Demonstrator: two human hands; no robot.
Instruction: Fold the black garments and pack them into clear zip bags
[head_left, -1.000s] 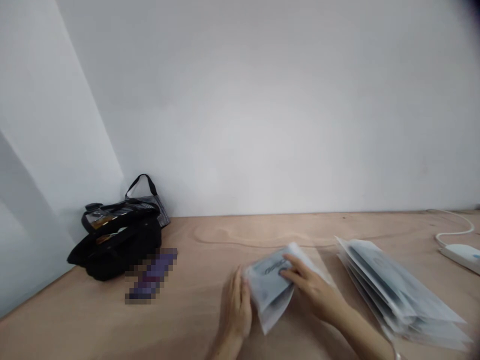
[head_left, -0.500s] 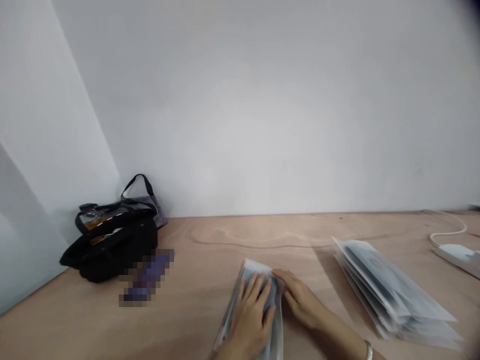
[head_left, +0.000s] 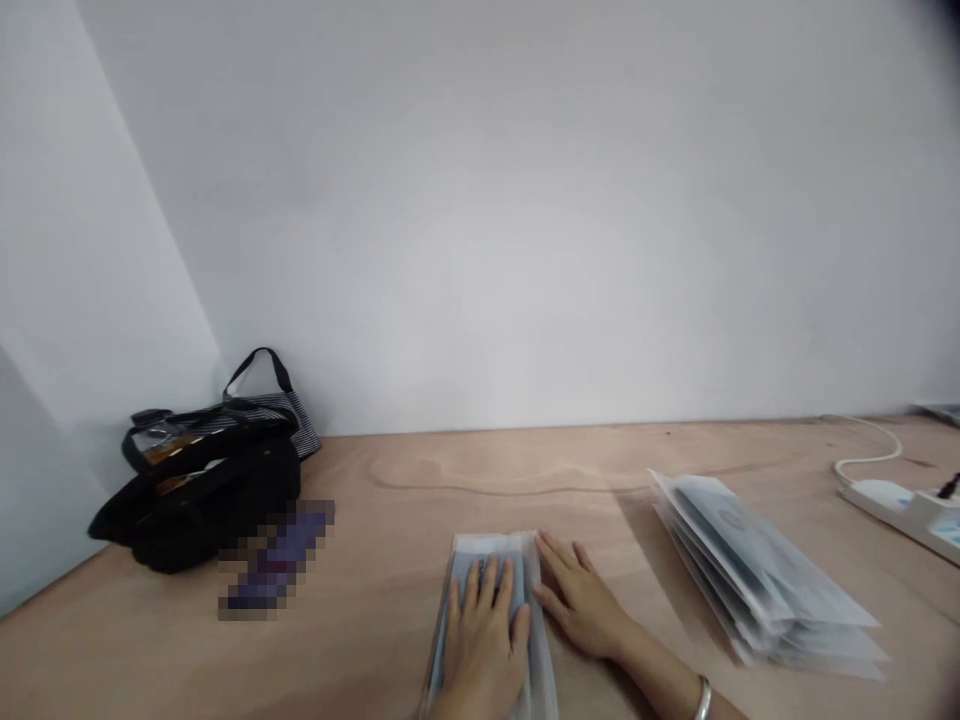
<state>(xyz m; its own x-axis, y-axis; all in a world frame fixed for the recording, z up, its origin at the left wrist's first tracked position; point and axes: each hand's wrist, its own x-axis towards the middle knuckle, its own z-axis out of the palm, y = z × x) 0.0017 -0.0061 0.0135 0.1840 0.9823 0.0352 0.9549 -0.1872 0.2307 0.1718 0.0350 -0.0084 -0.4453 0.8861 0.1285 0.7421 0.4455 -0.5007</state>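
Note:
A translucent plastic bag (head_left: 466,543) with something flat and grey-blue inside lies on the wooden table in front of me. My left hand (head_left: 486,635) rests flat on top of it, fingers spread and pointing away from me. At the bag's right edge is my right hand (head_left: 581,598), its fingers stretched out and touching the clear margin near the far corner. The near end of the bag runs out of view at the bottom. To the right lies a stack of similar filled translucent bags (head_left: 757,570), fanned slightly apart.
A black open bag (head_left: 217,500) stands at the left, with a striped bag (head_left: 304,425) behind it by the wall. Beside them lies a blurred-out purple item (head_left: 281,560). A white power strip (head_left: 896,510) with its cord sits at the far right.
The bag under my hands has turned straighter, its far end shifting left. My right hand's fingers have straightened along its right edge. The view has swung slightly right.

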